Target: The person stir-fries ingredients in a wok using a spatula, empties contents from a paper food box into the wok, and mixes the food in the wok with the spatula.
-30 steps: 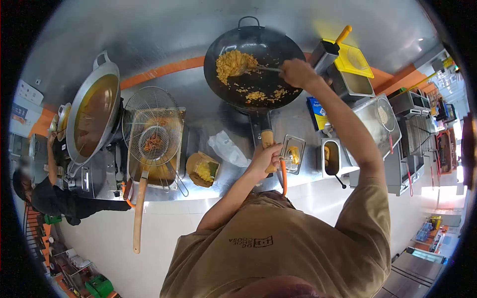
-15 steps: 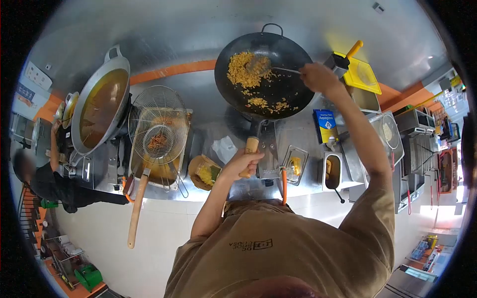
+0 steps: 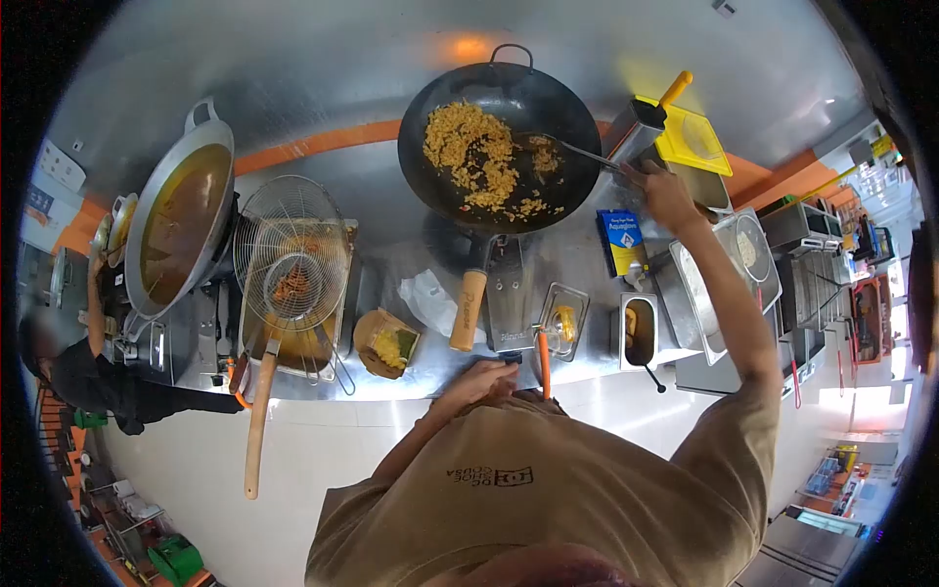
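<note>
A black wok (image 3: 548, 98) holds fried rice (image 3: 469, 147) spread over its left and lower part. My right hand (image 3: 670, 199) grips the handle of a metal ladle (image 3: 582, 154), whose head rests in the wok at the right of the rice. The wok's wooden handle (image 3: 469, 311) points down toward me with no hand on it. My left hand (image 3: 481, 383) is at the counter's front edge, below that handle and near the stove knob. Its fingers are bent, and what they touch is hidden.
At the left are a large pan of oil (image 3: 186, 215), a wire strainer (image 3: 290, 254) over a tray and a co-worker (image 3: 78, 377). A box of yellow food (image 3: 388, 342) sits near the front. Right: a blue packet (image 3: 621, 243), metal containers (image 3: 641, 333) and a yellow lid (image 3: 693, 142).
My left hand has let go of the wok handle and moved down to the counter's edge. My right hand has drawn the ladle rightward, and the rice is spread differently. The view has shifted slightly.
</note>
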{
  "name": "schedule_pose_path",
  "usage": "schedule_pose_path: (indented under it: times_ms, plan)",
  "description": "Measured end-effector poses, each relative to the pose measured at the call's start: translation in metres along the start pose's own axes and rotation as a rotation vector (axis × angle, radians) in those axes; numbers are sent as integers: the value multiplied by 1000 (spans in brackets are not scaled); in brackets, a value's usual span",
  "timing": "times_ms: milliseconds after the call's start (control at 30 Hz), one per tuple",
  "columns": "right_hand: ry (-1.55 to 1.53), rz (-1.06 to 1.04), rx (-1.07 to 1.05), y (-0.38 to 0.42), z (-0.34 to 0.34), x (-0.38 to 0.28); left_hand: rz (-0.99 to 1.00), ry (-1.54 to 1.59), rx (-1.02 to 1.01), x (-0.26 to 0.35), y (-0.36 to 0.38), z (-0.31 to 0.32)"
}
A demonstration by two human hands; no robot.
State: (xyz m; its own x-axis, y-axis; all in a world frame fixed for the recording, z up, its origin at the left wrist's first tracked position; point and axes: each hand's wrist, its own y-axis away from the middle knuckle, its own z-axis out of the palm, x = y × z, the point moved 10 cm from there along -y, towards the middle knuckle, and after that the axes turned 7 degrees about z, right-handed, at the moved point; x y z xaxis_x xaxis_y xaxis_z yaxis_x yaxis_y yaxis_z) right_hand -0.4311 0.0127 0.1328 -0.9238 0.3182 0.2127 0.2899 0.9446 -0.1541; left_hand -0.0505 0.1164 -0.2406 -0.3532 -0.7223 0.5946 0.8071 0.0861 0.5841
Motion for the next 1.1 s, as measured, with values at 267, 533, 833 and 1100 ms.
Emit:
schedule_pose_path:
  times_ms: [267, 533, 833, 1100]
  plan:
    - [-98, 13, 69, 10, -14, 7, 176, 180, -53, 25, -1, 25]
    - [-286, 173, -178, -43, -105, 8, 208, 235, -21, 21, -6, 21]
    - [-373, 239, -588, -94, 76, -5, 256, 256, -119, 12, -16, 15]
    - [-84, -104, -265, -142, -60, -43, 260, 18, 91, 102, 75, -34]
